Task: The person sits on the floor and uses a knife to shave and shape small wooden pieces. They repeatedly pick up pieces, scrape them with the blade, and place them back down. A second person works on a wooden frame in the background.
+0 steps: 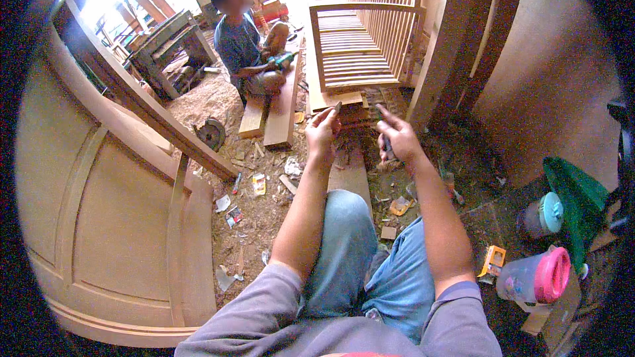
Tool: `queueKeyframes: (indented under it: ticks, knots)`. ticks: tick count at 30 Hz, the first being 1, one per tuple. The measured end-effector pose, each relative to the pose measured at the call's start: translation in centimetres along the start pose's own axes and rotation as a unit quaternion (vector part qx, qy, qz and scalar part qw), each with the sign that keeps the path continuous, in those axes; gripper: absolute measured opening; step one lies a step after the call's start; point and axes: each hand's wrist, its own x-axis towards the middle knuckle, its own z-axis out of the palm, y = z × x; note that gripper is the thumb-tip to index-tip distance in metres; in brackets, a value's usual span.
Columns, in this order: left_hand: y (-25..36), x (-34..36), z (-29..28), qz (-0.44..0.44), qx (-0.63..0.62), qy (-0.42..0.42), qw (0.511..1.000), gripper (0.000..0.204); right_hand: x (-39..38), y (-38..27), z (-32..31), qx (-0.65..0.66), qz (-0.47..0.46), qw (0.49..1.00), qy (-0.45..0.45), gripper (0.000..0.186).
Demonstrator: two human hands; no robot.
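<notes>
Small piece (338, 108) is pinched in the left hand's (322, 135) fingers, at 12 o'clock from the knees; it is gripped low, presumably so its tip is left exposed. Right hand (402, 140) is held level at 1 o'clock, index extended, other fingers curled around a dark item (388, 150); its kind can't be told through the blur, but the curl likely lets the index stay free. Slatted frame (367, 7), beyond at 12, is propped on boards (324, 101), probably for floor clearance. Planks (282, 125) at 11 are used as a seat by a co-worker (233, 43).
</notes>
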Motion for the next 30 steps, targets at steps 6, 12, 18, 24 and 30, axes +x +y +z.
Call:
queueKeyframes:
  ticks: [6,12,18,24,30]
  knots:
    - [-0.8,0.7,-0.6,0.02,-0.046,0.004,0.999,0.017,-0.5,-0.1,2.5,-0.075,-0.028,0.994,-0.071,0.049]
    - [-0.2,0.5,0.1,-0.021,-0.033,-0.019,0.999,0.016,-0.2,1.0,2.4,-0.117,-0.002,0.989,-0.087,0.048]
    - [0.1,-0.3,1.0,0.017,0.003,-0.078,0.997,0.024,1.5,1.0,0.2,0.06,-0.034,0.972,0.223,0.049]
    - [0.2,-0.4,0.8,0.023,0.04,-0.032,0.998,0.025,0.4,0.5,-0.4,0.017,0.007,0.998,0.053,0.049]
    - [0.3,-0.4,0.3,0.003,-0.052,-0.005,0.999,0.018,-0.9,0.4,3.4,-0.133,0.008,0.985,-0.11,0.05]
